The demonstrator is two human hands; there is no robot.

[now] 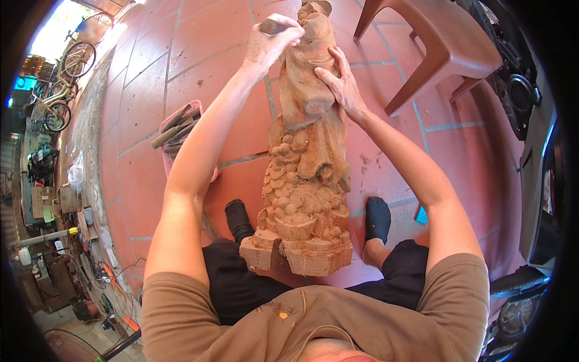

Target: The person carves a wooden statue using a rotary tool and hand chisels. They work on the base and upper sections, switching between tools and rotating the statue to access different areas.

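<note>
A carved wooden statue (313, 157) lies lengthwise between my legs, its blocky base nearest me and its upper end away from me. My left hand (265, 49) is closed around a short dark tool handle (273, 27) beside the statue's upper part. The tool's working end is hidden, so its exact kind cannot be made out. My right hand (344, 85) rests on the right side of the carving, fingers extended and thumb apart, holding nothing. Rounded, clustered shapes cover the lower half of the statue, and smoother folds run along the upper half.
A pink basket (166, 158) with several dark, stick-like tools stands left of the statue. At the upper right is a brown plastic chair (446, 57). Bicycles (63, 81) and assorted clutter line the left side. Wood crumbs lie on the red tiled floor (145, 84).
</note>
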